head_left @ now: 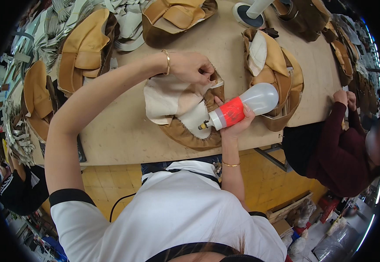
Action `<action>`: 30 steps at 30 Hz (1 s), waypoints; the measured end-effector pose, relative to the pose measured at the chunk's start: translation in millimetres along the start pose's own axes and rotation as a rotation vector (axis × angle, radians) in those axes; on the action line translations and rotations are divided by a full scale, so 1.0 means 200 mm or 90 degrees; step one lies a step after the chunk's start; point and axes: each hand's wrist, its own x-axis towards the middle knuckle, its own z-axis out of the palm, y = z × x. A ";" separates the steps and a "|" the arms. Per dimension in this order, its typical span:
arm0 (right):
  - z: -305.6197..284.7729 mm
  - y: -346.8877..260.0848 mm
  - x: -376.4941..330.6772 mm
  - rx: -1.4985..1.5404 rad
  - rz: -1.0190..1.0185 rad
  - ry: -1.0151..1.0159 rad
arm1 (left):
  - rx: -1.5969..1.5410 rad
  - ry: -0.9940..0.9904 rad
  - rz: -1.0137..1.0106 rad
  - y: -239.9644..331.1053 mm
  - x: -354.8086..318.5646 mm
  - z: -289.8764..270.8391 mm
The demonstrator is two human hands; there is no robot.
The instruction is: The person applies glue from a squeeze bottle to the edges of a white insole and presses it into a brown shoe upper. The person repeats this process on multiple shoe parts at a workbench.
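A tan shoe upper with a pale lining (183, 109) lies on the wooden worktable (120, 135) in front of me. My left hand (192, 67) pinches its far edge and holds it open. My right hand (238, 122) grips a translucent squeeze bottle with a red label (242, 107), tilted so its small nozzle touches the pale lining near the brown rim.
Stacks of tan uppers (85, 48) sit at the left, back (177, 17) and right (277, 70) of the table. A round white base with a post (249, 13) stands at the back. A person in a dark red sleeve (334, 139) works at the right; another sits at the lower left (22, 192).
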 end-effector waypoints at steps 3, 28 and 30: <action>0.04 -0.01 -0.02 -0.012 -0.013 -0.020 | -0.067 0.046 -0.002 -0.03 0.02 0.05; 0.14 -0.16 0.23 -0.755 -0.759 -0.004 | -0.100 0.052 -0.118 -0.04 0.16 0.16; 0.13 -0.19 0.25 -0.787 -0.738 0.004 | -0.092 0.045 -0.141 -0.02 0.16 0.15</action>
